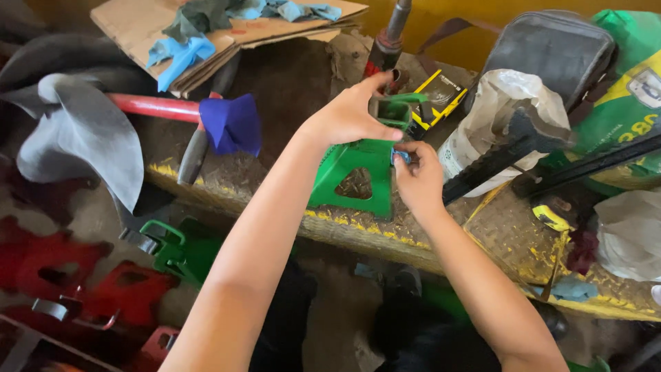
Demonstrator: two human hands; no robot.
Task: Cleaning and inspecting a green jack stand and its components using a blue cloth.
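Head view. A green jack stand (351, 180) stands upright on the dirty yellow-edged table (496, 238), at mid-frame. The left hand (348, 117) rests on the top of the stand, thumb and forefinger stretched wide over the green saddle (394, 110); its grip looks loose, steadying rather than clamping. The right hand (418, 180) is at the stand's right edge, fingertips pinched narrow on a small blue part (401, 158).

Judgement: the pinch should stay square to the stand's side while the left hand holds the top from rocking.

Left of the stand lies a red-handled tool (155, 107); right of it, a white plastic bag (506, 110).
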